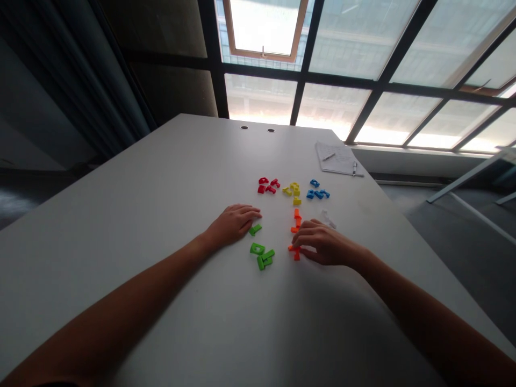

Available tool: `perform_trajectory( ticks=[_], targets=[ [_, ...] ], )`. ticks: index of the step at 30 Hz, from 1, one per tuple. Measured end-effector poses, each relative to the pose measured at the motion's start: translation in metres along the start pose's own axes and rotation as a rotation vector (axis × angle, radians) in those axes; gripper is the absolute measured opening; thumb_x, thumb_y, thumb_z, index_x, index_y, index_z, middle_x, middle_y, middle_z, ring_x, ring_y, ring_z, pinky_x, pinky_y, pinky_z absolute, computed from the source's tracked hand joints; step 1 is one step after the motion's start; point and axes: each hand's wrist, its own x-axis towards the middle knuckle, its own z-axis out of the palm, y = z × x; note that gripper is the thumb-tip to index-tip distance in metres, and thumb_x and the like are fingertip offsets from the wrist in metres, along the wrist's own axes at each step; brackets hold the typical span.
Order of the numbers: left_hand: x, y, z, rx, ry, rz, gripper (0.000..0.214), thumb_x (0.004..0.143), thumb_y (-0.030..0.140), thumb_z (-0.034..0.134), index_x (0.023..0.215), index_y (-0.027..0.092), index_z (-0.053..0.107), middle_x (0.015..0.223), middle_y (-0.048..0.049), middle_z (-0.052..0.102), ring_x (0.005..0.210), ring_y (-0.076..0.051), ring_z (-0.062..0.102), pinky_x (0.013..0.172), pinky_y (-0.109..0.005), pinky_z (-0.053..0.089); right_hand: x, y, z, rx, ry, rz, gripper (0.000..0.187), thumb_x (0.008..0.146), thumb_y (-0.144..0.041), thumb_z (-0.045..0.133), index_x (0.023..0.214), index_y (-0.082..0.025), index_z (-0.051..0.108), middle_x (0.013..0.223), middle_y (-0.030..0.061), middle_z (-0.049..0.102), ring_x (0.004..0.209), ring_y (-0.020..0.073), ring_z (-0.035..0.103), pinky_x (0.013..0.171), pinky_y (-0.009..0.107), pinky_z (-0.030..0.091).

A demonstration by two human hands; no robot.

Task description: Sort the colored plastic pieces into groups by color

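The room had a large gridded window (330,43) along its far side, and a white table (121,226) ran out from the near edge. A sheet of paper (332,158) and a pen (354,168) lay towards the table's far right corner. Small plastic pieces were sorted by colour at mid-table: red pieces (268,185), yellow pieces (292,191) and blue pieces (316,189) in a far row, with a white piece (328,219) to the right. Orange pieces (296,228) formed a loose column, and green pieces (262,258) lay to its left.

The left hand (233,224) rested palm down, fingers extended, holding nothing, just beside a lone green piece (255,230). The right hand (328,244) was loosely curled over the lower orange pieces; whether it had hold of one could not be determined.
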Motion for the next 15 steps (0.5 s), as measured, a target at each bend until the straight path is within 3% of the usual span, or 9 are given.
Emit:
perform_trajectory(
  ticks=[8, 15],
  targets=[
    [0.000, 0.000, 0.000, 0.008, -0.002, 0.006, 0.035, 0.107, 0.031, 0.046, 0.129, 0.029, 0.073, 0.141, -0.0033, 0.072, 0.134, -0.022, 0.063, 0.120, -0.046, 0.043, 0.001, 0.008, 0.013, -0.184, 0.087, 0.002, 0.019, 0.107, -0.035, 0.062, 0.110, -0.021, 0.075, 0.107, 0.0100, 0.078, 0.100, 0.0240, 0.067, 0.093, 0.040, 0.048],
    [0.000, 0.002, -0.002, 0.018, -0.017, -0.008, 0.035, 0.107, 0.031, 0.045, 0.129, 0.030, 0.073, 0.142, -0.0025, 0.072, 0.135, -0.022, 0.063, 0.122, -0.046, 0.042, -0.003, 0.020, 0.023, -0.323, 0.237, -0.006, 0.041, 0.105, -0.052, 0.064, 0.079, -0.020, 0.067, 0.078, 0.0052, 0.070, 0.081, 0.0213, 0.062, 0.083, 0.038, 0.044]
  ],
)
